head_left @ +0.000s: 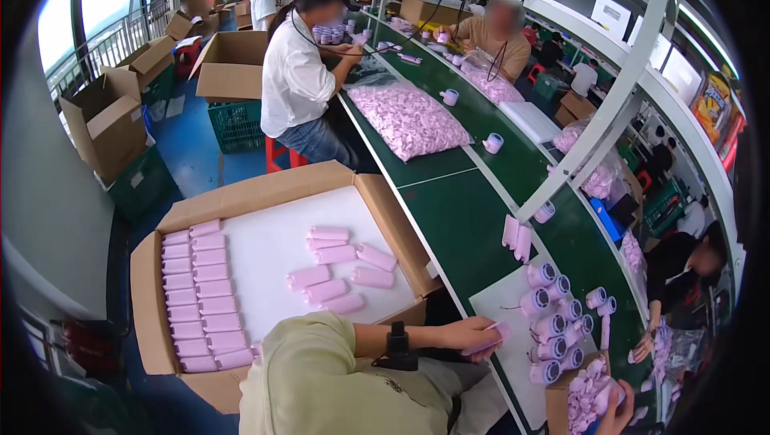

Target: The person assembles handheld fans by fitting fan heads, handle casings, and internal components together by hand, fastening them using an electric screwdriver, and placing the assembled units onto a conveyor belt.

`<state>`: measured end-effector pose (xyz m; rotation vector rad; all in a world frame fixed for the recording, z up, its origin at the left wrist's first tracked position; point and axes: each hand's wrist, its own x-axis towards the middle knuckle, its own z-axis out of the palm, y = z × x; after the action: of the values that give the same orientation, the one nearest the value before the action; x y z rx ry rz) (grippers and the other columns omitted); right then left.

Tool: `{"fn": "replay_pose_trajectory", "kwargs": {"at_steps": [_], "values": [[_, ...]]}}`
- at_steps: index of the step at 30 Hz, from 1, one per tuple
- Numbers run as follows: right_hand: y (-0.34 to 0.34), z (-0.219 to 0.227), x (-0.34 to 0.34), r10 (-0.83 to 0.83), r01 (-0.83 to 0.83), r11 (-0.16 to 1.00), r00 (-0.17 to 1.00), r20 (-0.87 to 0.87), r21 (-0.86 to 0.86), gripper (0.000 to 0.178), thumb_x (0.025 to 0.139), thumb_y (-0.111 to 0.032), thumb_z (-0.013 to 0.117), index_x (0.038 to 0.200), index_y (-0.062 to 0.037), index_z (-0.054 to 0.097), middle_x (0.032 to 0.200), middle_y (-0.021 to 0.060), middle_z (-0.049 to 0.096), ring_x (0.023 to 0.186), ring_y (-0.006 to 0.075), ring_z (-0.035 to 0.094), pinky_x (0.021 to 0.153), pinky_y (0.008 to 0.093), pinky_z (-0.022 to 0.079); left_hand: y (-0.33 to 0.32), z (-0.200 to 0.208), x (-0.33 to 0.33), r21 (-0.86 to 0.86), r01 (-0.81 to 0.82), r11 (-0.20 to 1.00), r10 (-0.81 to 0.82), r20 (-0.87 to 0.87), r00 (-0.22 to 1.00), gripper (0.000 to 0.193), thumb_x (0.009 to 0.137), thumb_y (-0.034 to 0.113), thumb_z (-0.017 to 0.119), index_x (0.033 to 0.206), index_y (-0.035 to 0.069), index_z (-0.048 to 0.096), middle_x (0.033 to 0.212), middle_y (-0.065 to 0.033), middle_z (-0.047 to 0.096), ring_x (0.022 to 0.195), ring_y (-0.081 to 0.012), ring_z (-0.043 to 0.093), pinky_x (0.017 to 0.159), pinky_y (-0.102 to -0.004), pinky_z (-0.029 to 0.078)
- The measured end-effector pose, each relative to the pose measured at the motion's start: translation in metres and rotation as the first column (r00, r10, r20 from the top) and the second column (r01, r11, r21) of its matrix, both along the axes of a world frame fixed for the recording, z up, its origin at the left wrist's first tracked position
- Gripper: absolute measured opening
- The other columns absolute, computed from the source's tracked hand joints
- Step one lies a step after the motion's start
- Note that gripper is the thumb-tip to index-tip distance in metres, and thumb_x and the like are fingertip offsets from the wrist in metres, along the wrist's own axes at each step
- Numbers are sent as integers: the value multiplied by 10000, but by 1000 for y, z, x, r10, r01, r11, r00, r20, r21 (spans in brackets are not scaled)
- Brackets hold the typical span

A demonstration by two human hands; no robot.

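My left hand, with a black band on its wrist, holds a pink plastic shell piece over the bench's near edge. At the lower right, my right hand curls around a small pink plastic part beside a cardboard box of small pink pieces. The lower part of that hand is cut off by the picture's edge. Between my hands and beyond them, several pink round-headed motor units stand grouped on a white sheet.
To my left, a large carton holds rows of pink shells and loose ones on a white liner. A bag of pink parts lies farther up the green bench. A metal post rises from it. Co-workers sit along it.
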<state>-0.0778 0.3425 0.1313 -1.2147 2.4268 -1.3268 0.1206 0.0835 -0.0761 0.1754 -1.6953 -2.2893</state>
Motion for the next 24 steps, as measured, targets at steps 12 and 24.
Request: {"fn": "replay_pose_trajectory", "kwargs": {"at_steps": [12,24], "values": [[155,-57,9,-299,299,954,954,-32,11,389,957,-246,591,1181,72,579,1186,184,606,1073,266,568,949,361,449,-2,35,-2,223,83,971,-101,72,992,259,1009,219,417,1158,27,506,915,-76,627,646,-128,626,538,-242,488],[123,-101,70,-243,252,968,916,318,15,378,954,-244,577,1188,53,584,1208,156,585,1068,254,553,936,353,438,12,33,-40,77,156,985,-166,137,977,208,990,196,424,1099,38,504,775,-49,563,551,-119,538,469,-248,413]]}}
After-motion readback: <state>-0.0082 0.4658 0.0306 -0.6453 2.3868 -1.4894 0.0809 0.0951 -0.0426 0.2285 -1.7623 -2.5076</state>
